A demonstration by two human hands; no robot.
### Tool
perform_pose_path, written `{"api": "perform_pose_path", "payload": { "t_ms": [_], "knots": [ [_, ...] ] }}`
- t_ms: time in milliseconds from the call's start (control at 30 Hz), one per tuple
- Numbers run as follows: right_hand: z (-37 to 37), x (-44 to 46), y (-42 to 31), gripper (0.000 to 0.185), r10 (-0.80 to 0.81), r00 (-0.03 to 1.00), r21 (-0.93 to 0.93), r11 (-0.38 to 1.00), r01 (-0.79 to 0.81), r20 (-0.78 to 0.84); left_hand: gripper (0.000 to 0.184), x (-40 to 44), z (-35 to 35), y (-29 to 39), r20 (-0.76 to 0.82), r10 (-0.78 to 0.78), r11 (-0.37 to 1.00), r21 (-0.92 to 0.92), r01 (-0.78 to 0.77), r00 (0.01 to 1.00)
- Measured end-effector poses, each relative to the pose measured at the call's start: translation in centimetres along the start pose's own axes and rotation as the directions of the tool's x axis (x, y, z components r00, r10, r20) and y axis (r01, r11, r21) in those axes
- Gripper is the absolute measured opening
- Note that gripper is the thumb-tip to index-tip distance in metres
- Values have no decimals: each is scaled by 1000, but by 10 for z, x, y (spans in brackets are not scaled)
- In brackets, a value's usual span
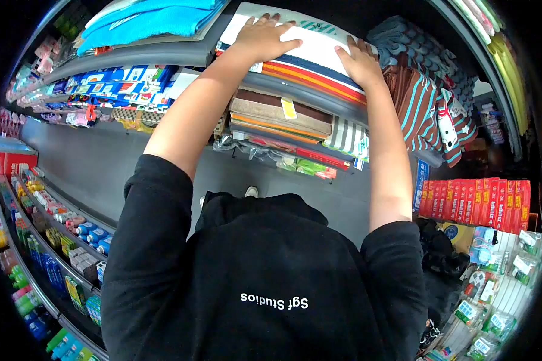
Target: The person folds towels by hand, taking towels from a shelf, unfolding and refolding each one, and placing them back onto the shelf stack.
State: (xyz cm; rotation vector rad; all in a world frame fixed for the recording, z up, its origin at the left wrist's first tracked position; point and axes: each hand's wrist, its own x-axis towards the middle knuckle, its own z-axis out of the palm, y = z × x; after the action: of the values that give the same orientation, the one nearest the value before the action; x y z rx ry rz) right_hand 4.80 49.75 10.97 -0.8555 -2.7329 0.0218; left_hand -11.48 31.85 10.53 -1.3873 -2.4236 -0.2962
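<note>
Both arms reach forward to a shelf holding a stack of folded textiles. The top one is a white folded towel or mat (319,45) with a green printed pattern at its far side. My left hand (264,39) lies flat on its left part, fingers spread. On its right end rests my right hand (361,63), also open with fingers apart. Under the white piece show the edges of navy, orange and red folded textiles (307,77). Neither hand grips anything that I can see.
Blue towels (153,27) lie on the shelf at left. Brown striped textiles (412,105) hang at right. Below are beige and brown folded textiles (283,114). Red boxes (476,204) stand at right, and a shelf of bottles (90,231) runs along the left.
</note>
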Motion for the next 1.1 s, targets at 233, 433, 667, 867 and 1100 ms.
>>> {"api": "perform_pose_path", "payload": {
  "t_ms": [233, 433, 667, 867, 1100],
  "knots": [
    [-12, -30, 4, 71, 76, 997, 95, 993, -76, 3, 70, 6, 15, -21, -5, -65, 997, -42, 64, 998],
    [-20, -50, -2, 69, 75, 997, 47, 996, -75, -5, 67, 4, 12, -24, 12, -76, 996, -47, 76, 997],
    [-24, -83, -15, 59, 70, 991, -118, 990, -83, -111, 65, -2, 8, -21, 1, -83, 996, -46, 83, 997],
    [-29, -100, -26, 56, 40, 982, -170, 983, -72, -184, 60, -11, -2, -21, -86, -57, 991, -124, 46, 995],
    [-44, -108, -34, 32, -77, 950, -55, 996, 64, -302, 40, -57, -12, -6, -386, 73, 969, -191, -157, 919]
  ]
}}
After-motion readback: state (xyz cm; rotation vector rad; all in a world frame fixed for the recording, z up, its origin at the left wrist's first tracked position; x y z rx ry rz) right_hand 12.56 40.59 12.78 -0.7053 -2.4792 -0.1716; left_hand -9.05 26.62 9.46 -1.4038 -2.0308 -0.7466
